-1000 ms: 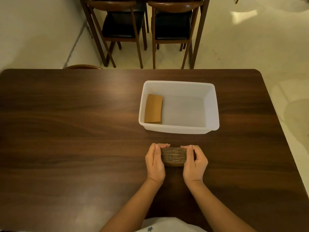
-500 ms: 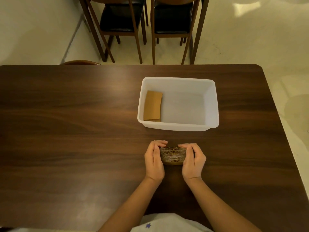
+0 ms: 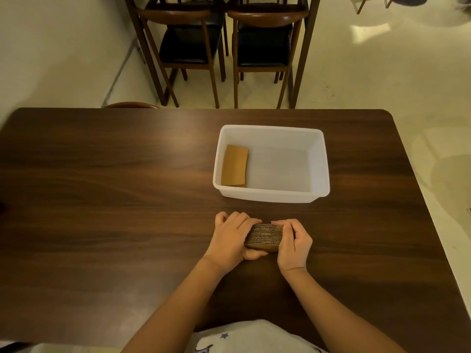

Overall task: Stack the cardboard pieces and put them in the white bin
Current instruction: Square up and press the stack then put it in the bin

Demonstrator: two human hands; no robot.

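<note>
A stack of brown corrugated cardboard pieces [image 3: 265, 236] sits just in front of me, its layered edge facing me. My left hand [image 3: 230, 238] grips its left end, thumb tucked under the near lower corner. My right hand [image 3: 293, 244] clamps the right end. Beyond them stands the white bin [image 3: 319, 164], with another pile of cardboard [image 3: 234, 165] lying flat against its left wall.
The dark wooden table [image 3: 102, 200] spreads wide to the left and ends near the right of the bin. Two wooden chairs with black seats [image 3: 191, 39] stand on the pale floor beyond the far edge. A chair back [image 3: 132, 105] peeks over the far left edge.
My left hand has slid around the stack's left end, its thumb now under the near corner, and the stack looks slightly tilted. The right hand stays on the right end.
</note>
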